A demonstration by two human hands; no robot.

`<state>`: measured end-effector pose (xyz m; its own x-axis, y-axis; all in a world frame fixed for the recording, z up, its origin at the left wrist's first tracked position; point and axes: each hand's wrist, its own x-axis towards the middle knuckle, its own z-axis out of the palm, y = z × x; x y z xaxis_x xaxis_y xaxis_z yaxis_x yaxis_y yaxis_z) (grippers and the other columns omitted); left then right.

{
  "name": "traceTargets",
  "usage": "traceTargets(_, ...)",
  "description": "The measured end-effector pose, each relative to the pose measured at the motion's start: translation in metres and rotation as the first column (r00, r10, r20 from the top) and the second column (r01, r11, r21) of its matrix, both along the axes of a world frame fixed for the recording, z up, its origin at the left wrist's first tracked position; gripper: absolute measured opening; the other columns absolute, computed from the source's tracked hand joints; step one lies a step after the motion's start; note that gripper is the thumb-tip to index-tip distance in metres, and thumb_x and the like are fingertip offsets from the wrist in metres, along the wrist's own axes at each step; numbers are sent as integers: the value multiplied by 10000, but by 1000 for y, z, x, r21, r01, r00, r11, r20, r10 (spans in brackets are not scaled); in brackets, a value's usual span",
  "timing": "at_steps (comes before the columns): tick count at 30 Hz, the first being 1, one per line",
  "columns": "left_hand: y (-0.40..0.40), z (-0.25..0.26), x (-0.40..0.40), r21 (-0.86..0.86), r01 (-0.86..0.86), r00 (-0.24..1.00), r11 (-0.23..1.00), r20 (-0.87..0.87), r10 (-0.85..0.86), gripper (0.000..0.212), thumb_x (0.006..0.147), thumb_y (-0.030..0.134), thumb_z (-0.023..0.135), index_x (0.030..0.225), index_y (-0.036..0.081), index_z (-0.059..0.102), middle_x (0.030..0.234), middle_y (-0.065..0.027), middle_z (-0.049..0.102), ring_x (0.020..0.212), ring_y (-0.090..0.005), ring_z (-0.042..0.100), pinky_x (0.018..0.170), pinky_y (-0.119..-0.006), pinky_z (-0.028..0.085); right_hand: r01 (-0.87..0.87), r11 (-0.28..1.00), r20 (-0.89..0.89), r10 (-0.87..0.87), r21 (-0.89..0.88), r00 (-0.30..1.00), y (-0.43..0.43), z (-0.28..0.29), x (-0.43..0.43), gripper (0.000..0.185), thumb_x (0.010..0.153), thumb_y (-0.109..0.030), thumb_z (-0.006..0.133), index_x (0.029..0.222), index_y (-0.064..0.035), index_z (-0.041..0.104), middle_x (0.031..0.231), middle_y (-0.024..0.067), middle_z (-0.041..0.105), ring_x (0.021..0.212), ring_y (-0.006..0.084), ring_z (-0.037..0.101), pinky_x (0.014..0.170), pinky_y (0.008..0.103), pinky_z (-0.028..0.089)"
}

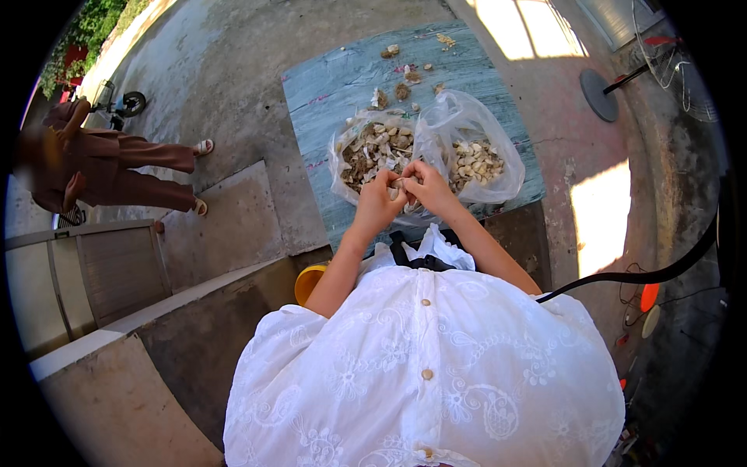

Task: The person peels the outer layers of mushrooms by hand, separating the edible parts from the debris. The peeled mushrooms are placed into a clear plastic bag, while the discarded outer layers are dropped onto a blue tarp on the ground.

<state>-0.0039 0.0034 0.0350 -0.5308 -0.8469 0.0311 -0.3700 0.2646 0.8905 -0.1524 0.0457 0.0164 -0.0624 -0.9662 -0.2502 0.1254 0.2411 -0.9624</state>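
Note:
My left hand and my right hand meet over the near edge of two plastic bags, fingertips pinching a small pale piece, seemingly a garlic clove, between them. Under and beyond my left hand, one clear plastic bag holds garlic cloves mixed with papery skins and brown root matter. To its right, another clear plastic bag contains pale garlic cloves. Both bags stand open on a table with a blue wood-pattern cover. Exactly how each finger grips the small piece is too small to tell.
Brown root clumps and pale bits lie farther back on the table. A yellow bucket stands near my left forearm. Another person stands at the left. A fan's round base is at the right; a black cable runs there.

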Motion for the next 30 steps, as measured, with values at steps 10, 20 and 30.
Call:
traceTargets(10, 8, -15, -6, 96, -136, 987, 986, -78, 143, 232, 729, 86, 649, 928, 5, 563, 755, -152, 620, 693, -258, 624, 632, -324, 479, 106, 971, 399, -186, 215, 898, -2, -14, 6, 146, 838, -164, 396, 835, -56, 493, 712, 52, 526, 546, 131, 517, 440, 267, 445)
traceTargets(20, 3, 6, -15, 437, -21, 965, 899, -226, 133, 183, 821, 129, 635, 959, 48, 547, 803, -26, 589, 696, -139, 563, 648, -280, 455, 34, 917, 732, -339, 397, 591, 13, -25, -10, 121, 845, -212, 603, 822, -109, 544, 735, -10, 537, 599, 89, 512, 462, 217, 381)
traceTargets(30, -9, 7, -2, 796, 386, 690, 467, -585, 426, 395, 962, 323, 387, 1159, 1, 505, 1132, -132, 559, 1039, -247, 563, 840, -361, 507, 357, 861, -600, -508, -362, 618, 6, -13, -86, 243, 803, -133, 609, 1005, -6, 564, 886, 92, 609, 750, 191, 601, 669, 312, 484)
